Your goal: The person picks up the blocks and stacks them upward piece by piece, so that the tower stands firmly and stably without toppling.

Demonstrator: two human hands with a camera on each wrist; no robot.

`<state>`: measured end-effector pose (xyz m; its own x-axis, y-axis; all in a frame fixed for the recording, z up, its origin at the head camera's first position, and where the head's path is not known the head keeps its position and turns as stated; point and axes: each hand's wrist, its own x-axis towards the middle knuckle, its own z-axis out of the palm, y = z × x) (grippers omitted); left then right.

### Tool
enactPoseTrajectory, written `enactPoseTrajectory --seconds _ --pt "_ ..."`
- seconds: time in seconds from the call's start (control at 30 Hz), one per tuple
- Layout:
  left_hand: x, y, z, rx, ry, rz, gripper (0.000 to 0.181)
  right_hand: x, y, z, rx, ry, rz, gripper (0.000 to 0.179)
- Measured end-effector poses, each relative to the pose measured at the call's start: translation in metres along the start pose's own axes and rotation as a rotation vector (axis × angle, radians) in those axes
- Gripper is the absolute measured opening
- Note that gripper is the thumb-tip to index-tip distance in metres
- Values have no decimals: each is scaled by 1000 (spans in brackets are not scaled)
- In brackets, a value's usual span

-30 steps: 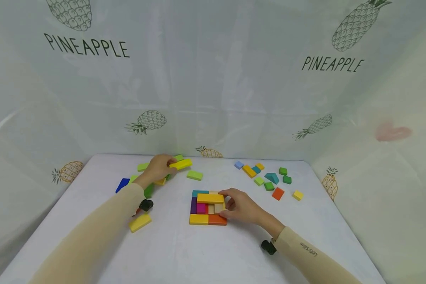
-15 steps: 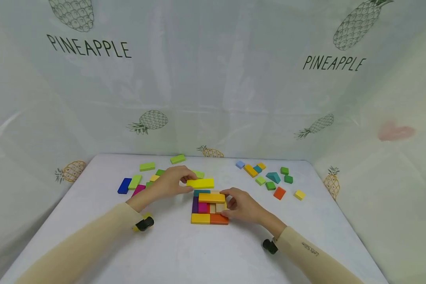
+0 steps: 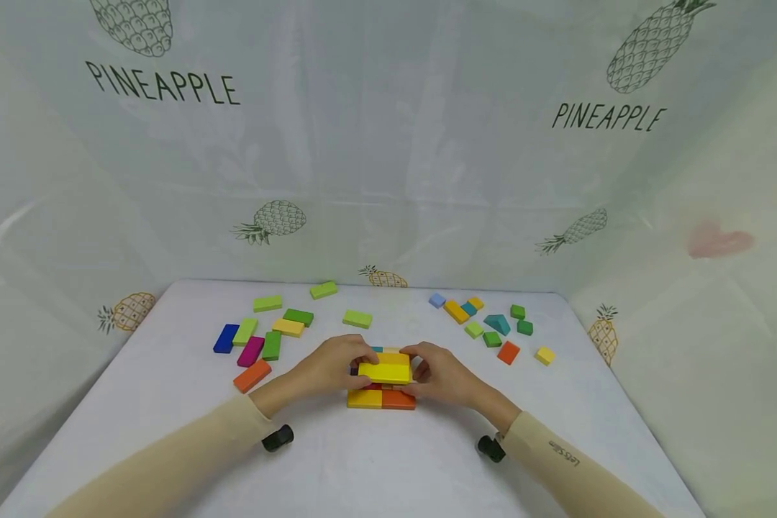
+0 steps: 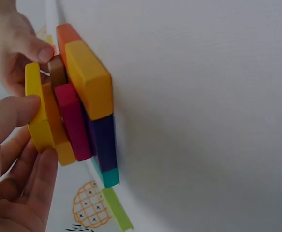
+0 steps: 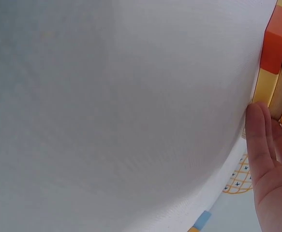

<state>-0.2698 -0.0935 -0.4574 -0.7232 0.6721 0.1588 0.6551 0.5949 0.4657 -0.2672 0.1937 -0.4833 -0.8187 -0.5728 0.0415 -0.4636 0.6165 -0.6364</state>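
My left hand point(image 3: 333, 365) pinches a bright yellow rectangular block point(image 3: 385, 373) between thumb and fingers, low over a layered stack of coloured blocks point(image 3: 365, 401). In the left wrist view the yellow block lies against an orange-yellow block point(image 4: 53, 111) on the stack's upper layer. Below it show a magenta block point(image 4: 73, 121), a brown block point(image 4: 57, 70) and a purple block point(image 4: 103, 140). My right hand point(image 3: 445, 378) holds the stack's right side, thumb in front and index finger behind. Its other fingers point(image 5: 259, 135) lie along the side. The yellow block hides much of the stack's top.
Loose blocks lie at the left, among them an orange one point(image 3: 252, 375), a magenta one point(image 3: 251, 352) and a blue one point(image 3: 226, 338). More are scattered at the back right, including a teal triangle point(image 3: 497, 324). A pineapple-print curtain point(image 3: 388, 144) hangs behind the white table point(image 3: 388, 467).
My left hand has carried the yellow block from the back left, rightward and toward me, to over the stack. The right hand has stayed at the stack's right side.
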Motion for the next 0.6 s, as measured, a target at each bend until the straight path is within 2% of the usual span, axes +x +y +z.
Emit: enactPoseTrajectory --seconds 0.23,0.43,0.5,0.6 --pt "0 4 6 62 37 -23 29 -1 -3 -2 5 -2 -3 65" --pt "0 3 12 58 53 -22 30 -3 -5 -3 -12 -15 -4 68" --pt "0 2 13 44 61 -34 35 -3 -5 -3 -10 -18 -10 69" --pt "0 1 14 10 58 -68 54 -2 -6 -4 -7 -21 -19 68"
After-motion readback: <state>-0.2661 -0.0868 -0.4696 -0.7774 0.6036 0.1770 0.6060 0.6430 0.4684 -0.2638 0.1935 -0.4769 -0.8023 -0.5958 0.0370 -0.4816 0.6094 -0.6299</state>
